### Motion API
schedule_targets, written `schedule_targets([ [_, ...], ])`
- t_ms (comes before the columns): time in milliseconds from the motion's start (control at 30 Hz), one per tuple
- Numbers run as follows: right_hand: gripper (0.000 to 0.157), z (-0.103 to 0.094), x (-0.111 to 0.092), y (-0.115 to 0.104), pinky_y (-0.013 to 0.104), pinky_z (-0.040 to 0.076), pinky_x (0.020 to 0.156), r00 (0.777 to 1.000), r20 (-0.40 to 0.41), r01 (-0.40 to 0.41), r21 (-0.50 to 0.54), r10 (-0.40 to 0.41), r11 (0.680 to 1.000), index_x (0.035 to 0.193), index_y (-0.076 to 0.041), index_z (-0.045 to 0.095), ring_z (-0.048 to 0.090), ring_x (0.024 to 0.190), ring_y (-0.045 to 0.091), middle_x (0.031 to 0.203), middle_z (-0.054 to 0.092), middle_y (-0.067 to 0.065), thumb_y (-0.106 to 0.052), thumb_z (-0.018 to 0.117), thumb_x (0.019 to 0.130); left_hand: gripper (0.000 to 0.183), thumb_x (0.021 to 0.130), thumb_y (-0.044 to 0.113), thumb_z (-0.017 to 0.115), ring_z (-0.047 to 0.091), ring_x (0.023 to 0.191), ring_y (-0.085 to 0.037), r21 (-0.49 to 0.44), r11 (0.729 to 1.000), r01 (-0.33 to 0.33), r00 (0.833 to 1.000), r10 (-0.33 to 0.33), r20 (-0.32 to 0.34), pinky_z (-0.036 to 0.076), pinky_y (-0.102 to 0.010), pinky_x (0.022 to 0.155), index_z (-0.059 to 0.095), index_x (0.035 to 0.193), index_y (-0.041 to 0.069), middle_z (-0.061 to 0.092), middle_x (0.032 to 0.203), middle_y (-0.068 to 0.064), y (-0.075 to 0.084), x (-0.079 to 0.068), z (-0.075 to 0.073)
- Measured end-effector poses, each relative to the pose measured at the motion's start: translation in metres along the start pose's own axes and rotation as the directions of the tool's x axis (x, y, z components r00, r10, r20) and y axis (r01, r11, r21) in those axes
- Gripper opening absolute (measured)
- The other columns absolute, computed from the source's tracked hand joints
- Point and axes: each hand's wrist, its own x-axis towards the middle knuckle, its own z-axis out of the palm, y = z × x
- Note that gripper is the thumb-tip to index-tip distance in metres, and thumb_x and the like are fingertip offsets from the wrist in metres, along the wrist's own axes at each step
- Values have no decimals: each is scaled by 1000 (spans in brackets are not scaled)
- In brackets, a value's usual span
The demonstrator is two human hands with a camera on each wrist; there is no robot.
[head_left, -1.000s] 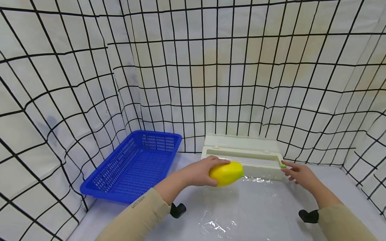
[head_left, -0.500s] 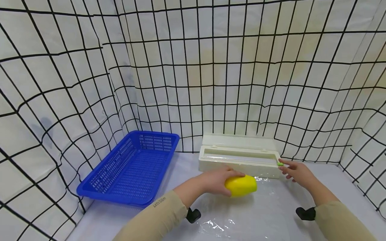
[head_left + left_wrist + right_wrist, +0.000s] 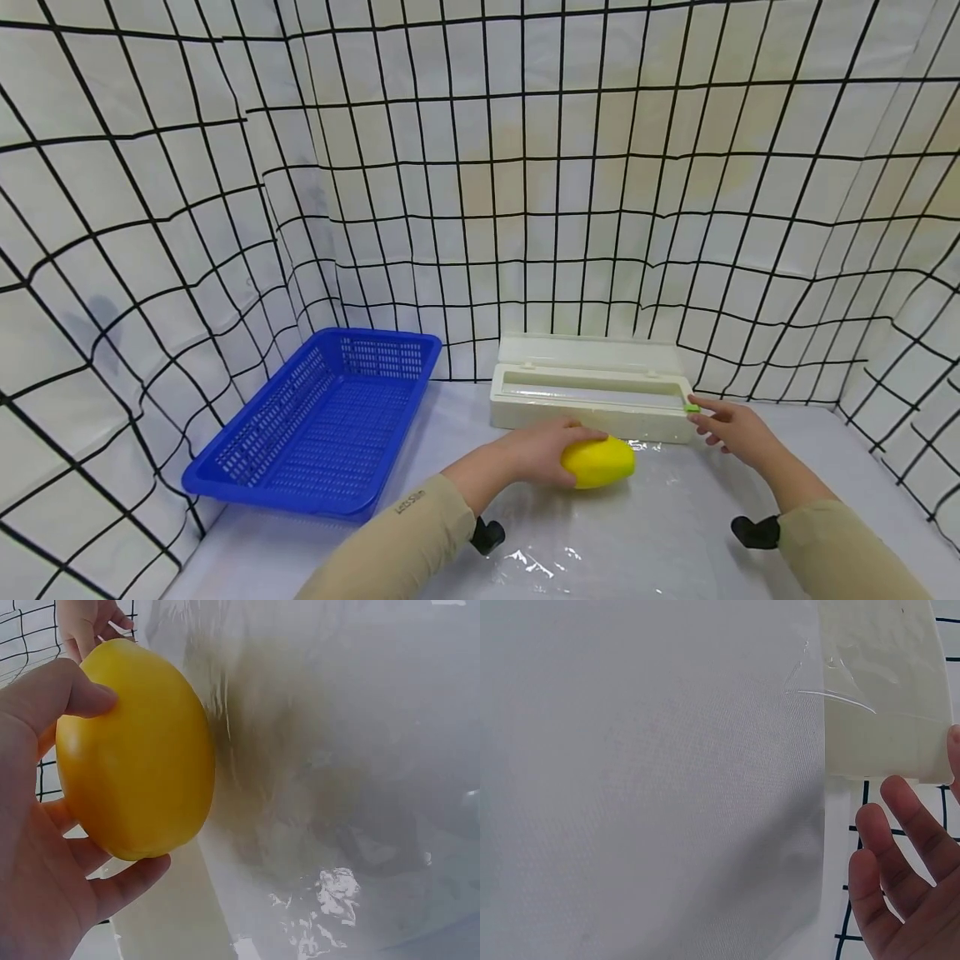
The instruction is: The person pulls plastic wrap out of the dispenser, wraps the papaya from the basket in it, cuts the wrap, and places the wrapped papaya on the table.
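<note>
My left hand [image 3: 542,454] grips a yellow oval fruit [image 3: 600,462], holding it low over a sheet of clear plastic film [image 3: 630,533]. In the left wrist view, the thumb lies on one side of the fruit [image 3: 139,757] and the fingers curl under the other. Whether the fruit touches the film is hard to tell. A cream cling film dispenser [image 3: 585,419] stands behind, lid up, with a white roll inside. At its right end my right hand [image 3: 738,432] pinches a small green slider [image 3: 692,408] between thumb and forefinger; the other fingers are spread loosely.
To the left stands a blue perforated basket [image 3: 330,433]. A black wire grid [image 3: 525,217] against white sheeting surrounds the white-covered table at the back and sides.
My left hand has carried the fruit right and down, closer to the film, then nearly stopped. The right hand stays at the slider. The head view has shifted slightly.
</note>
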Motion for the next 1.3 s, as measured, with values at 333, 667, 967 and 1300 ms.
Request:
schedule_targets([
  [333,67,0,-1,-1,34,52,69,1000,8,16,2,-16,1000,149,-2,40,61,87,21,104,66,13,-41,60,99,74,82,25,76,46,130,-17,19,1000,-3,1000,3,-11,38,-37,108,45,147,39,44,148,3,-6,3,6],
  [667,65,2,-1,1,34,53,72,999,1,36,1,-36,999,149,-1,40,60,87,22,106,65,15,-41,58,100,74,83,23,73,42,133,-20,0,1000,24,999,-24,-23,35,-38,110,43,149,37,43,148,2,-4,-1,3],
  [967,69,3,-5,6,32,52,69,995,-51,88,-47,-91,995,153,-4,33,61,86,20,106,65,16,-43,56,100,70,85,28,71,42,134,-20,-14,1000,20,999,-21,-42,36,-39,110,43,149,35,43,148,3,-3,-6,1],
  [1300,73,-4,-19,1,32,51,68,987,-110,103,-136,-118,985,152,-7,37,62,92,25,124,59,25,-52,55,98,69,89,34,72,40,137,-18,-53,998,21,995,-27,-100,35,-43,112,40,150,38,40,152,8,-9,-20,-8],
])
